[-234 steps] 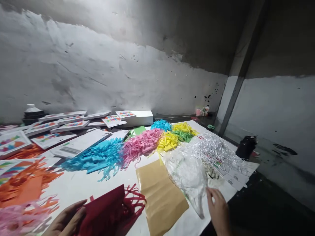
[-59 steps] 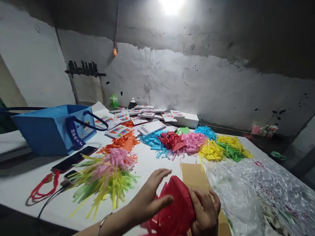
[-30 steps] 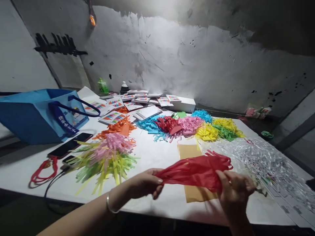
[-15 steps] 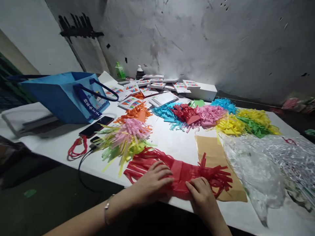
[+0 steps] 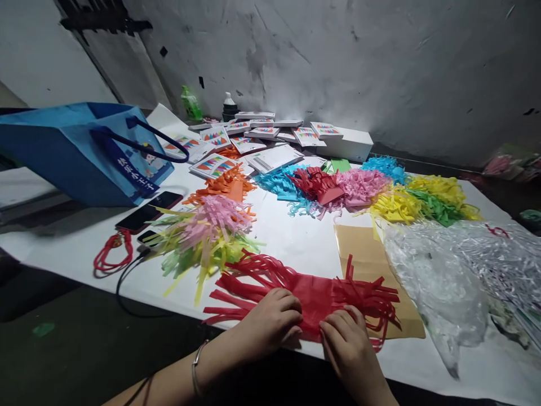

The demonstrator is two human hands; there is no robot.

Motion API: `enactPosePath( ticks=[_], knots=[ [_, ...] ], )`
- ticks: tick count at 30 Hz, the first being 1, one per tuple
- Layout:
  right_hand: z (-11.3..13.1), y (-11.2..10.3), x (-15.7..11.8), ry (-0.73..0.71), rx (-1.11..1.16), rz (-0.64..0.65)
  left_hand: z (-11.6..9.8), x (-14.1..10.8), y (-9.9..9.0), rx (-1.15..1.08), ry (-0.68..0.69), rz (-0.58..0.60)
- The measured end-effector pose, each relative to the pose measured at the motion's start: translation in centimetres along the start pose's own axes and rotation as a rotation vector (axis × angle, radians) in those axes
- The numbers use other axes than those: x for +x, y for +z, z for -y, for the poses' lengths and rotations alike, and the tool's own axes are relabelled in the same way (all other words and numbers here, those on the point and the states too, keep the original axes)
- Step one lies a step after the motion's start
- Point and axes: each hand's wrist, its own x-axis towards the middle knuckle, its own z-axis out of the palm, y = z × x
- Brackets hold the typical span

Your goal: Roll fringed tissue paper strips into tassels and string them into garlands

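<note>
A red tissue-paper sheet point(image 5: 313, 296) with fringed strips at both ends lies flat at the table's front edge. My left hand point(image 5: 276, 318) is at its near left part, fingers curled and pressed together on the paper edge. On the near right part, my right hand point(image 5: 346, 338) has its fingers bent around the same edge. The fingertips of both hands are partly hidden. Under the right fringe is a brown paper sheet point(image 5: 359, 248). A pink and yellow-green fringe bundle point(image 5: 215, 225) rests to the left.
A blue bag point(image 5: 97, 163), a phone point(image 5: 152, 211) and a cable are at left. Flat printed packs point(image 5: 274, 158) lie behind coloured fringe bundles point(image 5: 363, 186). Clear plastic bags point(image 5: 439, 287) cover the right side. A grey wall stands behind.
The view has shifted slightly. My left hand has drawn its fingers in from lying spread over the red paper to its near edge. My right hand's fingers have curled more at the edge.
</note>
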Motion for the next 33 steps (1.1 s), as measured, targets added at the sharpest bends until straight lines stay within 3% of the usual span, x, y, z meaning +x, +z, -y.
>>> enactPosePath(
  ticks=[5, 9, 12, 16, 25, 33],
  knots=[
    [0.0, 0.4, -0.1, 0.138, 0.04, 0.021, -0.6, 0.2, 0.8, 0.018, -0.07, -0.052],
    [-0.2, 0.6, -0.1, 0.071, -0.072, 0.012, -0.2, 0.4, 2.2, 0.099, -0.081, -0.131],
    [-0.6, 0.5, 0.0, 0.077, -0.031, 0.01, -0.1, 0.5, 1.8, 0.055, -0.13, -0.019],
    [-0.9, 0.2, 0.6, 0.285, -0.034, 0.095, -0.5, 1.5, 0.5, 0.092, -0.363, 0.135],
    [-2.5, 1.8, 3.9, 0.421, -0.354, 0.239, 0.2, 5.5, -0.4, 0.228, -0.608, 0.157],
    [-2.2, 1.5, 5.2, 0.432, -0.497, 0.195, 0.1, 6.6, -0.5, 0.274, -0.653, 0.188]
  ],
)
